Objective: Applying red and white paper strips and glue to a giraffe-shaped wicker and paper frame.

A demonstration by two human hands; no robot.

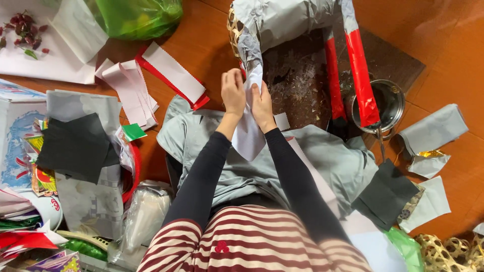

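Head view, looking down at a floor (pixel 443 60) of orange-brown tiles, strewn with craft scraps. Left hand (pixel 233 93) and right hand (pixel 262 103) both closed in a pinch on a white paper sheet (pixel 248 136), pressed against the edge of a woven bamboo frame (pixel 234 30) wrapped in grey paper (pixel 282 17), near the middle of the floor toward its far edge. Sheet hanging down from the fingers over a grey cloth (pixel 201 136) spread across the lap.

Possible trouble, as judgement only: thin sheet likely to tear or crease if pulled hard against the frame's rough weave; likely to sit crooked if one pinch slips; fresh wrapping perhaps prone to lifting where the edge is not held flat. Frame's two red-taped legs (pixel 360 75) standing right beside the bowl, so a nudge could tip it.

Containers: metal bowl (pixel 385 103) at the right, just beyond the legs, dark inside, contents impossible to make out. Green plastic bag (pixel 138 15) at the far edge, bulging, contents unclear. Red basin (pixel 132 171) at the left, mostly buried under grey and black paper (pixel 75 146). Clear plastic bag (pixel 143 216) near the left knee, holding something pale. Red-and-white paper strips (pixel 171 73) lying well left of the hands.
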